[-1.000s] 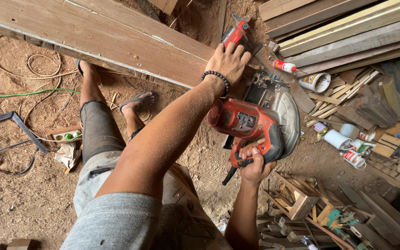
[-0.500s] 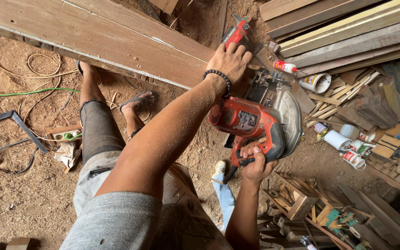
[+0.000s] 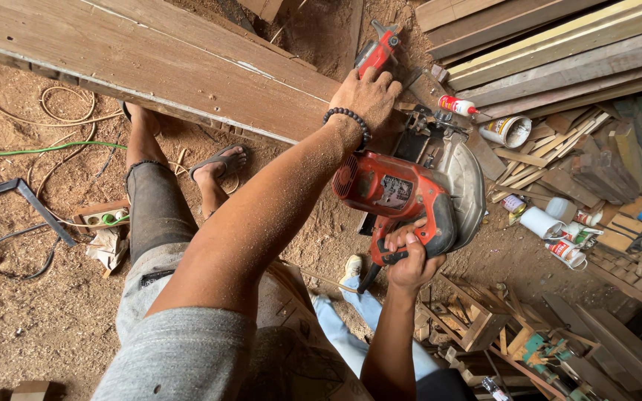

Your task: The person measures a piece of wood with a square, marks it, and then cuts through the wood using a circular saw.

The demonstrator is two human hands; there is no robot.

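The saw [image 3: 410, 197] sits at the plank's [image 3: 150, 67] near end, its handle toward the person and its long axis running away from them, blade guard on the right. The right hand [image 3: 410, 260] has its fingers wrapped round the handle; the left hand [image 3: 369, 96] presses flat on the plank. This looks like lining up a cut; the next move calls for a steady plank and a straight push.
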